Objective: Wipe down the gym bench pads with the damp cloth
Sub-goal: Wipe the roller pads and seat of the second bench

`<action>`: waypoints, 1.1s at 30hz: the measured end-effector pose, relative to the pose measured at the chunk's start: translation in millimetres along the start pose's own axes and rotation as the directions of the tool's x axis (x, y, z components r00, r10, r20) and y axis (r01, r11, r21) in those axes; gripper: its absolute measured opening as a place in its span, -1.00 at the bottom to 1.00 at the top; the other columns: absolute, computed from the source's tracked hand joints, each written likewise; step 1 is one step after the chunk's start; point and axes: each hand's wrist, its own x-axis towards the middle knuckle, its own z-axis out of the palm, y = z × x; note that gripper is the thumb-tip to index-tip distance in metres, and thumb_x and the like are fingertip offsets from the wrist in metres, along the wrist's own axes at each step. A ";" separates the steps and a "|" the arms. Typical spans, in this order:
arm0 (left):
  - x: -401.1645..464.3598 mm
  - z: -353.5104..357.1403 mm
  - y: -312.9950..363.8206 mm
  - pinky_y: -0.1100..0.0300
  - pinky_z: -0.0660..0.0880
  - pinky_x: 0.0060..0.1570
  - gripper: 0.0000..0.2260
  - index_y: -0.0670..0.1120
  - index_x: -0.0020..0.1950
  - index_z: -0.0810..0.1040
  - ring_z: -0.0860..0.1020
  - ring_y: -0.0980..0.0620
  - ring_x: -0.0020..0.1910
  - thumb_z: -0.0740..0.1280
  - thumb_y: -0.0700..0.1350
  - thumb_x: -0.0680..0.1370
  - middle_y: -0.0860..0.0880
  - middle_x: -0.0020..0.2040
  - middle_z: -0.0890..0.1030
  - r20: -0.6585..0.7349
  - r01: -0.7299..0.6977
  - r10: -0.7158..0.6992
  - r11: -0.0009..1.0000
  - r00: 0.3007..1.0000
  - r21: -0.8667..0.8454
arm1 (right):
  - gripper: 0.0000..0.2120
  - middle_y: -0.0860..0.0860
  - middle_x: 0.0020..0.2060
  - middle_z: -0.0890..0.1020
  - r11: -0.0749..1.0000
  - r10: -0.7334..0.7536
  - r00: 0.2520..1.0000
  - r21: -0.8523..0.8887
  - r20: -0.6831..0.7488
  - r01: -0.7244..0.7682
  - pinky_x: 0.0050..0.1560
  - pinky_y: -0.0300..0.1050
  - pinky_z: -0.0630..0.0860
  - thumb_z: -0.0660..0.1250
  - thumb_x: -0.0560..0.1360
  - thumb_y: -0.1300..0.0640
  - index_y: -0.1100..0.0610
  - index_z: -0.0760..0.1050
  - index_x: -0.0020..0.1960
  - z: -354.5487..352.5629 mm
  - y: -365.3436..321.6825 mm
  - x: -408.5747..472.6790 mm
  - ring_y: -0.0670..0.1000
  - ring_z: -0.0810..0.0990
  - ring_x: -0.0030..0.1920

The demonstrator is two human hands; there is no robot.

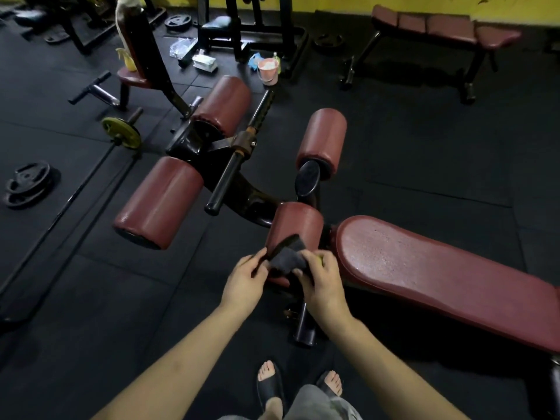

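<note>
The long padded vinyl bench seat [439,268] on the right was dark red, speckled with pale flecks. The four cylindrical vinyl roller pads [157,201] were the same red. The folded fabric cloth [286,257] was dark grey. The far wall [454,7] was yellow, and the rubber floor mats [424,147] black.

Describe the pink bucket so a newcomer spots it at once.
Start at the long red bench pad by the hands and follow the black frame past the four red roller pads to the far floor. There stands the pink bucket, beside a white packet; it is the only pale pink, round, open container around.
</note>
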 end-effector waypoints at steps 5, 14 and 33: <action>3.5 3.5 -8.2 0.27 0.24 0.37 -0.60 0.06 0.57 0.39 0.34 0.16 0.45 0.19 0.04 0.72 0.13 0.46 0.41 0.064 0.086 -0.081 0.993 0.995 -0.076 | -0.72 0.08 0.01 0.46 0.997 0.068 0.997 -0.039 -0.025 -0.069 0.14 0.10 0.51 0.38 0.58 0.13 0.13 0.52 0.28 3.3 21.4 58.1 0.11 0.46 0.05; 14.0 -5.8 -19.5 0.06 0.32 0.51 -0.66 0.16 0.49 0.49 0.41 0.13 0.44 0.22 0.07 0.70 0.14 0.44 0.48 0.062 0.156 -0.148 0.977 0.987 -0.143 | -0.67 0.11 0.01 0.49 0.991 0.070 0.997 -0.113 -0.023 -0.073 0.14 -0.02 0.47 0.43 0.58 0.07 0.14 0.55 0.30 6.1 5.7 81.6 0.12 0.46 0.05; 0.3 -5.5 -1.9 0.29 0.31 0.19 -0.66 0.07 0.49 0.49 0.47 0.14 0.29 0.20 0.02 0.72 0.17 0.27 0.48 0.016 0.041 -0.041 0.999 0.999 -0.002 | -0.73 0.05 0.00 0.45 0.997 0.030 1.000 -0.069 -0.007 -0.031 0.10 0.05 0.51 0.40 0.58 0.12 0.12 0.55 0.26 3.3 6.8 41.3 0.09 0.47 0.02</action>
